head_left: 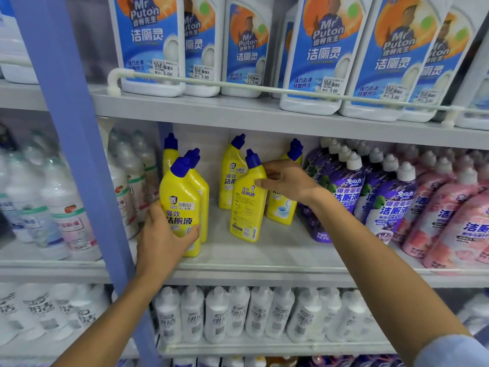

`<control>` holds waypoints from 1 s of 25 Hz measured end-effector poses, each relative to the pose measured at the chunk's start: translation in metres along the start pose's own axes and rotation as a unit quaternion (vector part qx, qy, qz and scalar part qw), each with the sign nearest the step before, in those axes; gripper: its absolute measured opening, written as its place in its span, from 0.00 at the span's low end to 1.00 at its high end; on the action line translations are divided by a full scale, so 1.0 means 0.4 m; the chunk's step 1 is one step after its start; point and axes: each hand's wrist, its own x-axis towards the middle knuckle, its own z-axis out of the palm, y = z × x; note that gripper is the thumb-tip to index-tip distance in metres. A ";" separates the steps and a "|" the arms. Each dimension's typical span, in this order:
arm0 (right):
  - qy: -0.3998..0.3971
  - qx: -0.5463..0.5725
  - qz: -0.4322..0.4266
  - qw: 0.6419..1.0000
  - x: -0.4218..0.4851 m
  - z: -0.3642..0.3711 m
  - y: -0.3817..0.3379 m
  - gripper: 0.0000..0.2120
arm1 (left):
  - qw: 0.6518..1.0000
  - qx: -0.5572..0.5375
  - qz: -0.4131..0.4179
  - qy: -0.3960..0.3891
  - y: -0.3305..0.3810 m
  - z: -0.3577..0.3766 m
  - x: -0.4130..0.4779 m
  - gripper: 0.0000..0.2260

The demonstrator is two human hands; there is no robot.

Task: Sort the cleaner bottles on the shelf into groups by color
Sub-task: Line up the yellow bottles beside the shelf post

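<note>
Nearest, at the front left of the middle shelf (264,260), the left hand (164,241) has its fingers curled round the lower body of a yellow bottle (178,200), which stands upright just in front of another of its kind. A little farther in, the right hand (287,181) pinches the shoulder of a tilted yellow bottle (247,205). I judge it best gripped lower, set upright and slid left against the held pair, so that it cannot tip. Farther back, two more yellow bottles (229,178) stand beside the purple bottles (344,192) on the right.
</note>
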 end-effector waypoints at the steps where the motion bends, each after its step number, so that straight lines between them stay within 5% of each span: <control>1: 0.007 0.008 0.008 1.000 -0.008 0.006 -0.003 0.13 | 1.000 0.000 -0.002 -0.001 -0.001 0.000 -0.001 0.36; 8: 0.135 -0.009 0.085 0.987 -0.037 0.082 -0.010 0.21 | 1.000 -0.001 -0.001 0.006 -0.001 0.005 -0.004 0.37; 11: 0.189 -0.103 0.095 0.972 -0.038 0.113 -0.043 0.24 | 1.000 0.000 -0.007 0.008 -0.001 0.006 -0.007 0.37; 17: 0.054 0.108 0.049 0.992 -0.035 0.099 -0.055 0.21 | 1.000 -0.010 -0.003 0.001 -0.004 0.002 -0.004 0.35; 19: 0.091 0.088 0.065 0.990 -0.032 0.110 -0.051 0.18 | 1.000 -0.010 0.000 0.002 -0.002 0.003 -0.006 0.34; 23: 0.227 -0.071 0.118 0.964 -0.007 0.168 -0.066 0.26 | 1.000 -0.011 -0.001 0.000 -0.004 0.003 -0.005 0.35; 25: 0.211 -0.030 0.103 0.972 -0.001 0.190 -0.054 0.30 | 1.000 -0.014 -0.002 -0.004 -0.003 0.002 -0.004 0.35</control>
